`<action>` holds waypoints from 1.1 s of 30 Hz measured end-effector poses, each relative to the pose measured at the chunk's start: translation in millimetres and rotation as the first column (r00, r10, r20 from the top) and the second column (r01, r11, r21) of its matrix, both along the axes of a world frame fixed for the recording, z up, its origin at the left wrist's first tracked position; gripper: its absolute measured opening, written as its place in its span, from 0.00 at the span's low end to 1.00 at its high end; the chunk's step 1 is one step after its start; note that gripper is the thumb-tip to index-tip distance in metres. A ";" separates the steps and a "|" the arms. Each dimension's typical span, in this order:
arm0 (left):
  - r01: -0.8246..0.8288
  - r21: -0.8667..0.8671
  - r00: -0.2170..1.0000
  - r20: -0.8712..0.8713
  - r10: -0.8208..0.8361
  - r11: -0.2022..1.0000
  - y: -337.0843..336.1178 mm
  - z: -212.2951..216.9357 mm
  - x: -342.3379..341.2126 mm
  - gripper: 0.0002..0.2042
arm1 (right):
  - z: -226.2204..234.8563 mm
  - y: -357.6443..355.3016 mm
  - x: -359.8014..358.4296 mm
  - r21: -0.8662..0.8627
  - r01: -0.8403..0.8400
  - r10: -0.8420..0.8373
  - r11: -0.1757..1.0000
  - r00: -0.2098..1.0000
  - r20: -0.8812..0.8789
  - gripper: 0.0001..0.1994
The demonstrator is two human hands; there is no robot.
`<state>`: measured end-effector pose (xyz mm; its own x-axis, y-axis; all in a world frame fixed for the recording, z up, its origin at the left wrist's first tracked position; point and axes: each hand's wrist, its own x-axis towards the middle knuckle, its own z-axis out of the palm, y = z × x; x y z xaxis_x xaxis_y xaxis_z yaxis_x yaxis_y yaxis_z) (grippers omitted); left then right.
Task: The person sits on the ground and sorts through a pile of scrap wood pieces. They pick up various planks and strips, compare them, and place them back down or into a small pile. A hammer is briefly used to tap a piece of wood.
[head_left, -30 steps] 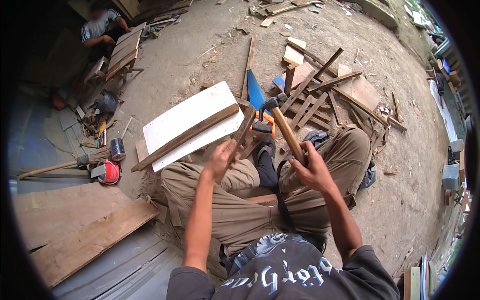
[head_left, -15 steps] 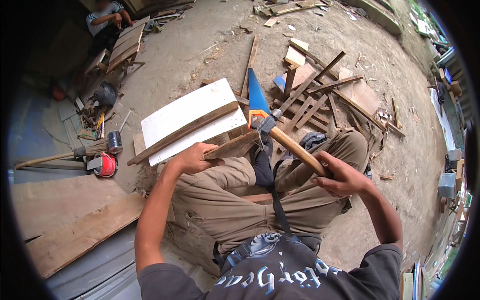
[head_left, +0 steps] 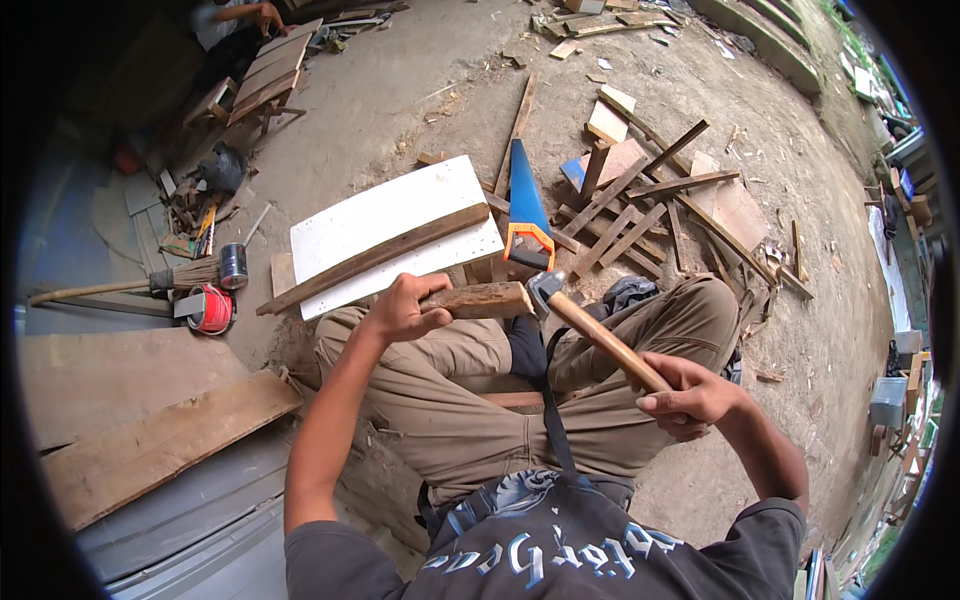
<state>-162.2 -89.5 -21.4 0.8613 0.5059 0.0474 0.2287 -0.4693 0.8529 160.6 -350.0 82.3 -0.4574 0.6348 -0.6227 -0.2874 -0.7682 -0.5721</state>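
Note:
My left hand [head_left: 408,308] is closed round one end of a short rough wood piece [head_left: 478,300], held level above my crossed legs. My right hand [head_left: 688,394] grips a claw hammer [head_left: 612,343] near the end of its wooden handle. The hammer's metal head meets or nearly meets the free end of the wood piece; I cannot tell if they touch. Just beyond lies a handsaw [head_left: 527,200] with a blue blade and an orange-and-black handle. Left of the saw, a long wooden strip [head_left: 385,255] rests across a white board [head_left: 375,205].
Loose wood strips [head_left: 630,215] lie heaped at the far right. Wide planks [head_left: 170,440] lie at my left, with a red bucket [head_left: 212,312], a can [head_left: 233,265] and a broom [head_left: 120,290] beyond. Another person [head_left: 245,20] sits at the far left by a slatted wooden piece [head_left: 275,70].
The wood piece has turned from slanting to nearly level, showing its rough side. The hammer has come down and toward me, its head now at the piece's end. Both hands keep their hold.

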 end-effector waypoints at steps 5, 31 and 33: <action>0.038 -0.080 0.938 0.346 -0.008 0.996 13.8 -40.1 42.3 0.42 | -21.5 -12.1 -32.5 -0.224 0.064 -0.180 0.972 0.819 -0.545 0.14; -0.546 0.082 0.825 -0.119 0.552 0.834 -13.8 -129.7 32.7 0.42 | -63.0 35.8 -66.9 -0.132 0.256 -0.270 0.958 0.958 -0.100 0.15; -0.547 0.089 0.816 -0.162 0.554 0.832 -12.0 -130.2 28.1 0.42 | -70.3 38.9 -71.1 -0.168 0.277 -0.301 0.946 0.943 -0.144 0.14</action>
